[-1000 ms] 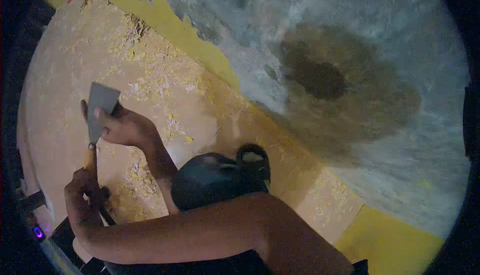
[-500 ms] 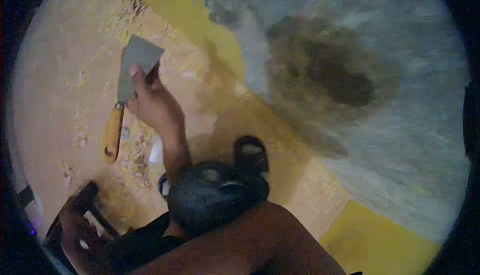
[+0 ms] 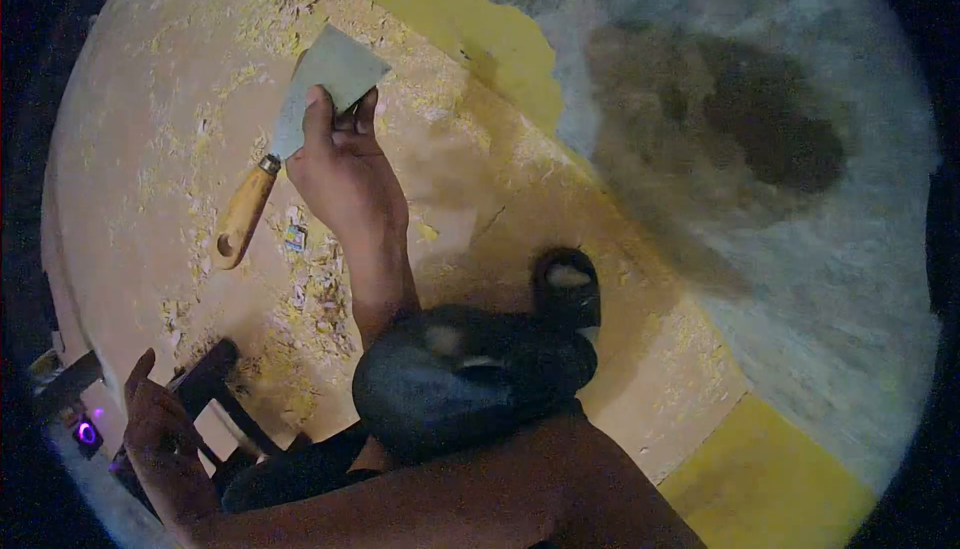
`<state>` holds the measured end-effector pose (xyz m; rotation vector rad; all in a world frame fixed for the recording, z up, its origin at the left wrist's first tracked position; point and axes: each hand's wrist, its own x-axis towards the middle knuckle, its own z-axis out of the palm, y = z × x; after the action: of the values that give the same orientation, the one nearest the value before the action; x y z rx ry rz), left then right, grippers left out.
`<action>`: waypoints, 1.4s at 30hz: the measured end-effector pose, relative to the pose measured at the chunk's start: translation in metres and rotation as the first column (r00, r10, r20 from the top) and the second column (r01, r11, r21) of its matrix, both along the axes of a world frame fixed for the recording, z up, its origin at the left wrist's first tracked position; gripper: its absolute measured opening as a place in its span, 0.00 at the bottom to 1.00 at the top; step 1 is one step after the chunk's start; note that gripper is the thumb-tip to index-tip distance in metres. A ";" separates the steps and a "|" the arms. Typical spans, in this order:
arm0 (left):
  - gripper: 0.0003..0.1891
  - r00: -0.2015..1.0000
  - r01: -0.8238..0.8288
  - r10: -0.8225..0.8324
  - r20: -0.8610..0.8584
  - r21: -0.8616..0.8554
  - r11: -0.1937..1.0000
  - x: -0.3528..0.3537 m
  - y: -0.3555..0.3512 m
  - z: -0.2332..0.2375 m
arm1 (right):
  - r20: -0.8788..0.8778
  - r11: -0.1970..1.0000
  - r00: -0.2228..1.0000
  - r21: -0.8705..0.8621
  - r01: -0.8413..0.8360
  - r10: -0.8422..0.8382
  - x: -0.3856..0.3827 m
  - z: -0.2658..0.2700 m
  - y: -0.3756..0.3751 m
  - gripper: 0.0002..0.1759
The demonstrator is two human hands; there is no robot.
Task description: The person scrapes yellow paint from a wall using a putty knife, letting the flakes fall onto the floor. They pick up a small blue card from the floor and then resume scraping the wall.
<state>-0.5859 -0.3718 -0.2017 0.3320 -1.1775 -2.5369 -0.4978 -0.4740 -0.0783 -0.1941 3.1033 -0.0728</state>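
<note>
My left hand (image 3: 350,164) holds a putty knife (image 3: 340,74) by its broad grey blade. The thumb lies on the near face, and the other fingers curl at its right edge. The knife's wooden handle (image 3: 247,217) points down and left, free of the hand. Below it are flakes of yellow paint and a small blue-and-white scrap (image 3: 295,238) on the pale surface (image 3: 135,249). At the lower left, my right hand (image 3: 160,434) has a finger stretched out, beside a dark frame (image 3: 205,374). I see nothing held in it.
Dark footwear (image 3: 567,294) and dark clothing (image 3: 450,379) fill the lower middle. A yellow border (image 3: 500,39) separates the pale surface from a grey floor (image 3: 660,249) with a dark stain (image 3: 775,124). A purple light (image 3: 87,433) glows at the lower left.
The view has shifted and sharpened. My left hand, still on the blade, appears higher and further right, with the putty knife tilted more to the right. One right finger now points up.
</note>
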 end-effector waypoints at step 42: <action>0.23 0.996 0.049 -0.016 0.087 -0.386 0.921 0.025 0.149 -0.132 | 0.492 0.998 0.868 0.049 0.045 -0.063 -0.062 -0.020 0.241 0.17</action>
<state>-0.5613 -0.2232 -0.3338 0.3206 -1.6912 -2.2601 -0.5596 -0.2334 -0.0986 -0.0709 2.5931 -0.0565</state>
